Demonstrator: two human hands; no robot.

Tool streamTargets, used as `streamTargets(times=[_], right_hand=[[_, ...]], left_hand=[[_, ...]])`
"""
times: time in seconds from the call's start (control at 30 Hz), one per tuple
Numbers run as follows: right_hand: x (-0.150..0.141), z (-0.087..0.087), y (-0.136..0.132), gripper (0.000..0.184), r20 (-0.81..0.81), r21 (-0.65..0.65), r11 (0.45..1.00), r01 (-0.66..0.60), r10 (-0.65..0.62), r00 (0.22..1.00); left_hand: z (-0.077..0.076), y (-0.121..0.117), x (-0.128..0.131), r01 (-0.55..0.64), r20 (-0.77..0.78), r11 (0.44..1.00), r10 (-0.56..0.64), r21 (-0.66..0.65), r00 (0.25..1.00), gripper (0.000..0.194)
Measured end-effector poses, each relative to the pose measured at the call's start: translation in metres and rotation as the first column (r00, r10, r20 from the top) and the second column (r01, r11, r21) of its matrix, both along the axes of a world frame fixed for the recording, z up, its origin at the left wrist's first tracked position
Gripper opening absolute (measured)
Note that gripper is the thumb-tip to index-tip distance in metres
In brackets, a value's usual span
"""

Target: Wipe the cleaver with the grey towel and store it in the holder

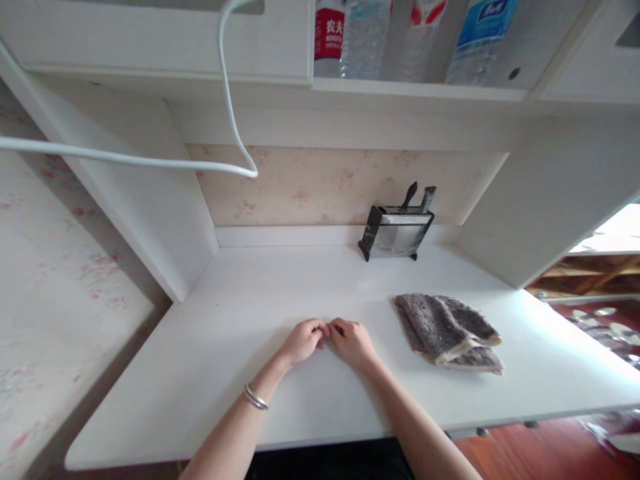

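Observation:
Both my hands rest on the white desk [240, 373], near its middle. My left hand [303, 341], with a silver bracelet [255, 398] on its wrist, has its fingers curled in. My right hand [353, 342] is curled the same way. Their fingertips touch each other at the middle. Nothing shows inside either hand. A folded grey towel [447, 330] lies flat on the desk to the right of my right hand, a short gap away.
A dark holder with two black handles [397, 231] stands at the back of the desk against the flowered wall. Water bottles [370, 37] sit on the shelf above. A white cable [227, 100] hangs at upper left. The desk's right edge drops to a wooden floor.

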State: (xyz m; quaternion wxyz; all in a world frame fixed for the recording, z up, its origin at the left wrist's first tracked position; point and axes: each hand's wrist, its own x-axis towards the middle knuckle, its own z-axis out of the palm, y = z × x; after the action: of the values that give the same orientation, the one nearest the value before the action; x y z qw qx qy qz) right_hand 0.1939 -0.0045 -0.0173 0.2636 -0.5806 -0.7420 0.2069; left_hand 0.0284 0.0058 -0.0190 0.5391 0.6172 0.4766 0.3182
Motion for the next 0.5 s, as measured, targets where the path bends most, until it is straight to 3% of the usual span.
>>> streamTargets(times=[0.3,0.4,0.5], right_hand=[[-0.002,0.000,0.000,0.023,-0.111,-0.017,1.000,0.008,-0.010,0.994],[0.006,0.010,-0.002,0.033,-0.183,-0.046,0.999,0.023,-0.031,0.983],[0.035,0.054,-0.007,0.040,-0.304,-0.015,0.995,0.100,-0.100,0.947]], left_hand=[[0.003,0.001,0.007,-0.030,0.002,1.000,0.030,-0.006,1.000,0.013],[0.028,-0.010,-0.004,-0.098,0.006,0.994,0.098,0.046,0.995,0.016],[0.067,-0.038,-0.037,-0.299,0.093,0.936,0.286,0.185,0.954,0.014]])
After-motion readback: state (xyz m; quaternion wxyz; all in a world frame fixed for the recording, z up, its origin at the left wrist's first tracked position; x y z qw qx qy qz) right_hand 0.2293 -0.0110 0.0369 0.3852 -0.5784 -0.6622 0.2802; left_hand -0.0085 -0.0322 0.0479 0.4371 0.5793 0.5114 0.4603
